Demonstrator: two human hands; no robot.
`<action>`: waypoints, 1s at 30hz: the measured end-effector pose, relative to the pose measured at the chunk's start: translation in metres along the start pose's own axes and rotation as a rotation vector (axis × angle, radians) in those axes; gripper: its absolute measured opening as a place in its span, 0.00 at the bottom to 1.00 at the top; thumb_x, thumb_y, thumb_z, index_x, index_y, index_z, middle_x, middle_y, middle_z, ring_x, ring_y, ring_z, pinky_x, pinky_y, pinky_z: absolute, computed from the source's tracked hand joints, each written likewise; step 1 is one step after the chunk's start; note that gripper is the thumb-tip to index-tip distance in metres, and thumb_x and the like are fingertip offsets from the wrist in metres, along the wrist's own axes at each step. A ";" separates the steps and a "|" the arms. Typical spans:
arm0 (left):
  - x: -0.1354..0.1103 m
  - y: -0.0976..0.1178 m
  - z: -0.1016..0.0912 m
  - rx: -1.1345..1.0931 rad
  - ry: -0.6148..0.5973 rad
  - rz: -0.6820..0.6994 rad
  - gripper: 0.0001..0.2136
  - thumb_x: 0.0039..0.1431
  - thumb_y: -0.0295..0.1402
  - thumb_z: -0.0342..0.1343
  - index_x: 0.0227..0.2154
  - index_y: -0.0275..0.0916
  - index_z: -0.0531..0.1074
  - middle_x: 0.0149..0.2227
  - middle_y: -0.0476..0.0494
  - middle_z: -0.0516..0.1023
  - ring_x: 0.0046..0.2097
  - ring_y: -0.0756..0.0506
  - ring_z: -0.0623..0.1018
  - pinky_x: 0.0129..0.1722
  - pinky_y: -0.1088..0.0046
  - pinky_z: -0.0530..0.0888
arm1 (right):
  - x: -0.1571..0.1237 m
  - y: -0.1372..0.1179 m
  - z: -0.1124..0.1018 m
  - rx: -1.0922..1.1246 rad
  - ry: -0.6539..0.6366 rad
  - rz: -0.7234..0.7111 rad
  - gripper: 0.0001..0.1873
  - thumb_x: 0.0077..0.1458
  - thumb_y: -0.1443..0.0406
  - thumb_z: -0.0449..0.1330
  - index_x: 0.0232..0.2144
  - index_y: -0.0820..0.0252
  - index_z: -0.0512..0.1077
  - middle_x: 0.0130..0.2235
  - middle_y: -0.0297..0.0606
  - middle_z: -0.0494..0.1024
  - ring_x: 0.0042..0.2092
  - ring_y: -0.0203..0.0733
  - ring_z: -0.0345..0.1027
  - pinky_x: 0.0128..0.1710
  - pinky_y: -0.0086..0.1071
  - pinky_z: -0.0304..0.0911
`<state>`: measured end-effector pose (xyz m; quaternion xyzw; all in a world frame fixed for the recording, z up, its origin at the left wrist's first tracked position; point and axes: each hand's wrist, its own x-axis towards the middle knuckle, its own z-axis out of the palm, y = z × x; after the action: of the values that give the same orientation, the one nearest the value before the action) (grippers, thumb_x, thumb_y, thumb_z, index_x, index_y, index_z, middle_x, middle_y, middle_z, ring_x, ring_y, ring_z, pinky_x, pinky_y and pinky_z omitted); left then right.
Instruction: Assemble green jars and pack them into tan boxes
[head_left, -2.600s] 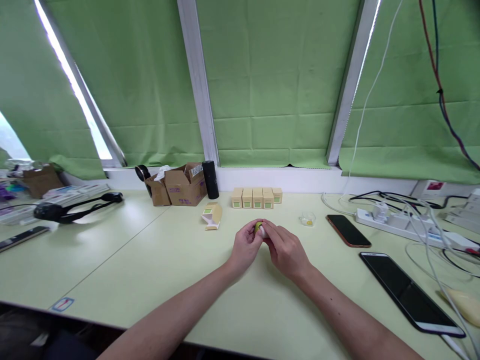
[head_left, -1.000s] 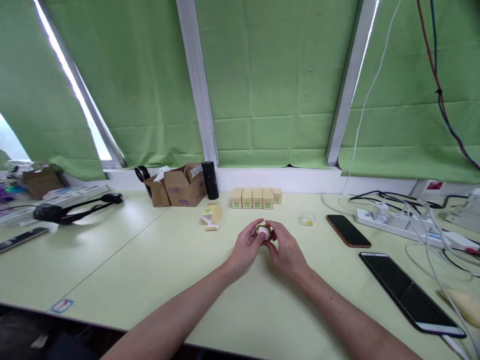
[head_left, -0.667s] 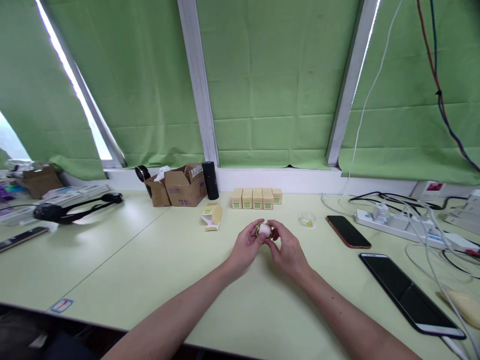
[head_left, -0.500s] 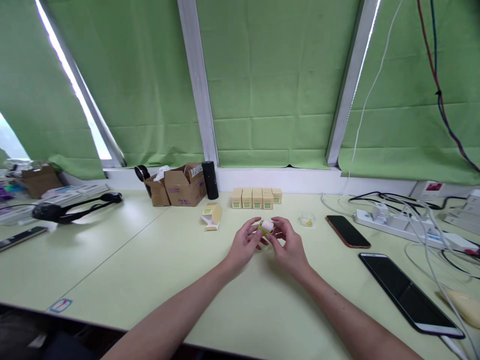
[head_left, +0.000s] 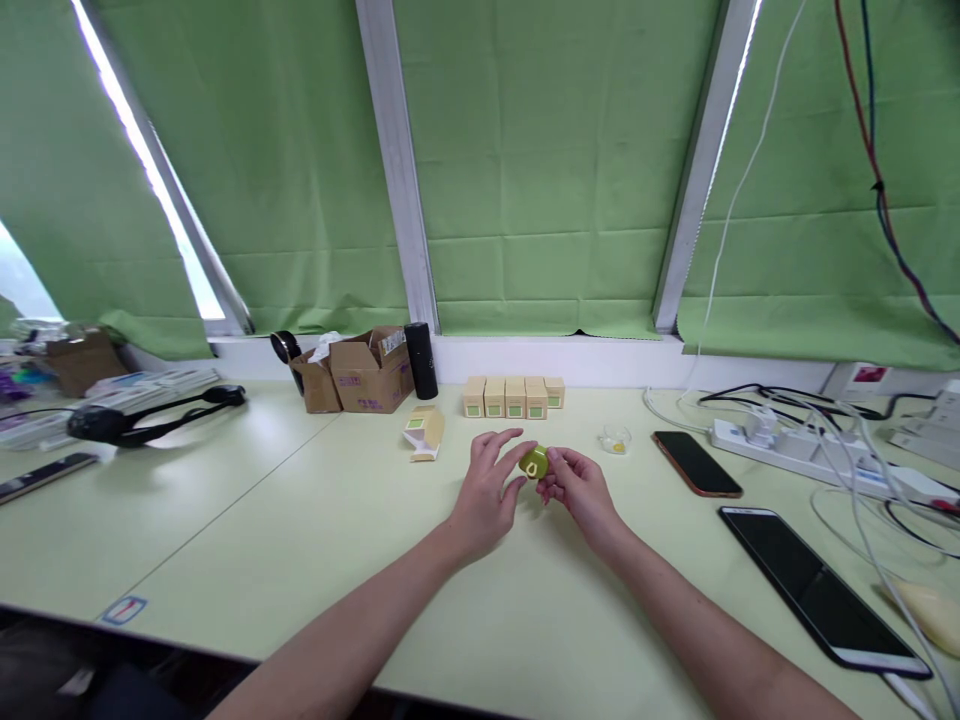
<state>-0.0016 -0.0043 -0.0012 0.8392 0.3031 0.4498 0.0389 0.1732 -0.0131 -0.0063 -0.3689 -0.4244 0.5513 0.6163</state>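
Held above the middle of the table is a small, round, olive-green case (head_left: 534,462) with a pale loop on the side facing me. My right hand (head_left: 587,497) pinches its right edge between thumb and fingers. On the other side, the index finger and thumb of my left hand (head_left: 484,497) close on the left edge, while the other fingers reach out beyond it. An opened cardboard box (head_left: 425,433) lies to the left of my hands. To their right stands a small clear cup (head_left: 614,439) with something yellow in it.
Several small tan boxes (head_left: 515,398) stand in a row near the wall. Back left are a brown carton (head_left: 367,372) and a black cylinder (head_left: 421,360). Two phones, one of them a dark phone (head_left: 696,463), and a cabled power strip (head_left: 810,455) occupy the right side.
The green case has turned, so its white part is hidden and its green face with the loop shows. My left hand's fingers have spread and shifted around it.
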 end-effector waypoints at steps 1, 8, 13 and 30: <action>0.000 0.001 0.000 0.016 -0.016 0.005 0.24 0.67 0.24 0.51 0.63 0.48 0.66 0.65 0.38 0.65 0.63 0.37 0.63 0.62 0.46 0.69 | 0.000 0.000 0.000 0.008 -0.008 0.008 0.32 0.42 0.41 0.72 0.34 0.62 0.76 0.25 0.37 0.78 0.26 0.40 0.72 0.24 0.32 0.67; 0.000 0.001 0.002 0.038 -0.033 0.025 0.24 0.67 0.26 0.53 0.64 0.49 0.64 0.62 0.37 0.69 0.61 0.37 0.65 0.60 0.47 0.72 | 0.000 0.002 -0.001 0.005 -0.022 0.032 0.31 0.43 0.40 0.72 0.30 0.62 0.76 0.23 0.35 0.75 0.24 0.38 0.69 0.22 0.30 0.63; 0.000 -0.004 0.004 0.036 -0.017 0.048 0.24 0.66 0.27 0.56 0.64 0.46 0.65 0.58 0.37 0.73 0.58 0.37 0.67 0.58 0.48 0.73 | 0.001 0.004 -0.002 0.026 -0.044 0.051 0.32 0.43 0.39 0.71 0.26 0.62 0.73 0.21 0.34 0.73 0.21 0.36 0.66 0.20 0.29 0.59; 0.003 -0.014 0.012 -0.257 0.108 -0.409 0.16 0.60 0.35 0.64 0.51 0.46 0.77 0.51 0.40 0.75 0.56 0.40 0.70 0.58 0.56 0.70 | 0.016 0.008 -0.024 -0.472 0.138 -0.133 0.28 0.47 0.39 0.64 0.27 0.59 0.77 0.22 0.36 0.75 0.25 0.40 0.65 0.26 0.33 0.59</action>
<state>0.0019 0.0113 -0.0106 0.7233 0.4086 0.5117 0.2193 0.1930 0.0036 -0.0204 -0.5106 -0.5216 0.3688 0.5755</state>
